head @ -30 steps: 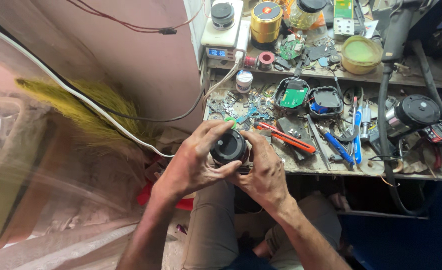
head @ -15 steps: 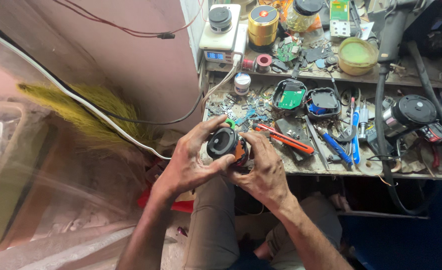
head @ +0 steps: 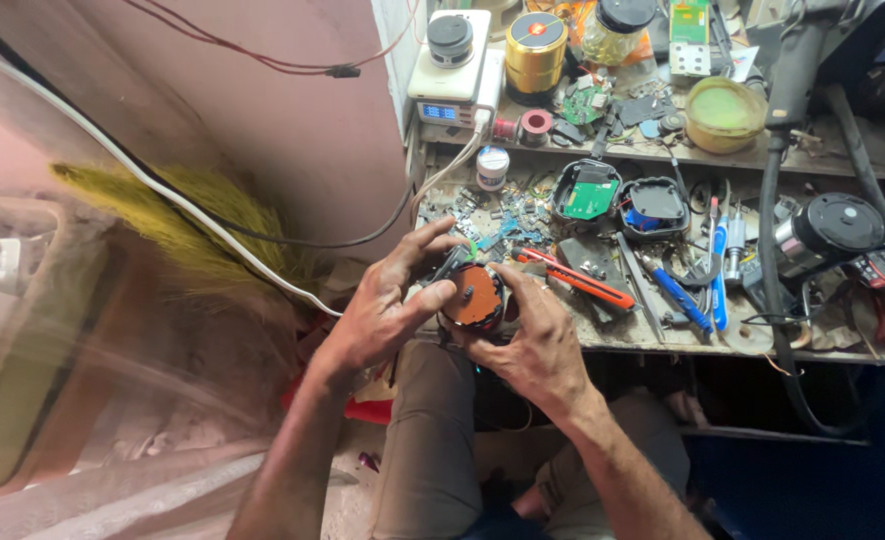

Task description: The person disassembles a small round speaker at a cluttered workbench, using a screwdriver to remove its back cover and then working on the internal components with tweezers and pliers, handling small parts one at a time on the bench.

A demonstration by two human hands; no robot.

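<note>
At the near edge of the worktop [head: 663, 335], I held the round orange part [head: 475, 297] between both hands: left hand [head: 388, 310] fingers and right hand [head: 533, 340] fingers gripped opposite sides.

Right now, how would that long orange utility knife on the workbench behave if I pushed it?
The long orange utility knife looks stiff and flat, so it would probably slide rather than roll. It lies on loose parts scattered across the cluttered wooden workbench, so it would likely snag or drag bits along. It seems light.
</note>
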